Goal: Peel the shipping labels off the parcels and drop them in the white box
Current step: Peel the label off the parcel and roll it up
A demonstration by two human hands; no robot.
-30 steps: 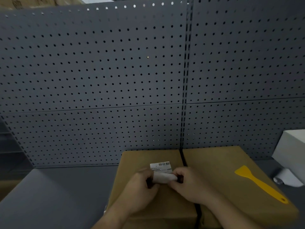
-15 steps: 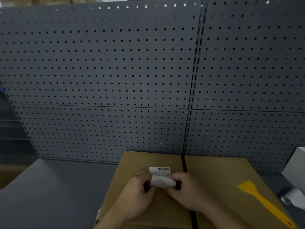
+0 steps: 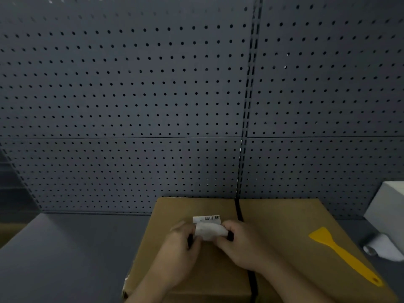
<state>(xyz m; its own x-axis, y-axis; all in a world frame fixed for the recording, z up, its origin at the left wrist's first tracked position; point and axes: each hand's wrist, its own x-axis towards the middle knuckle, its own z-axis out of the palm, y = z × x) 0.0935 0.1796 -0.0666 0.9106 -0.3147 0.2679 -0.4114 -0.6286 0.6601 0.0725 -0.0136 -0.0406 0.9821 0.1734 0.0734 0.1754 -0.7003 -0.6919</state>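
A brown cardboard parcel (image 3: pixel 196 278) lies in front of me, with a second brown parcel (image 3: pixel 284 221) tight against its right side. A white shipping label (image 3: pixel 208 226) with a barcode sits on the left parcel's top. Its near part is curled up off the cardboard; the barcode strip at the far end still lies flat. My left hand (image 3: pixel 181 252) pinches the lifted part from the left and my right hand (image 3: pixel 242 248) pinches it from the right. The white box (image 3: pixel 387 206) stands at the right edge, only partly in view.
A yellow plastic scraper (image 3: pixel 343 254) lies on the right parcel. A crumpled white sheet (image 3: pixel 387 250) rests on the grey bench (image 3: pixel 65 259) below the white box. A grey pegboard wall (image 3: pixel 153 106) rises directly behind the parcels.
The peeled part of the label has rolled further back toward the barcode end. Both hands keep their grip; the view has shifted slightly.
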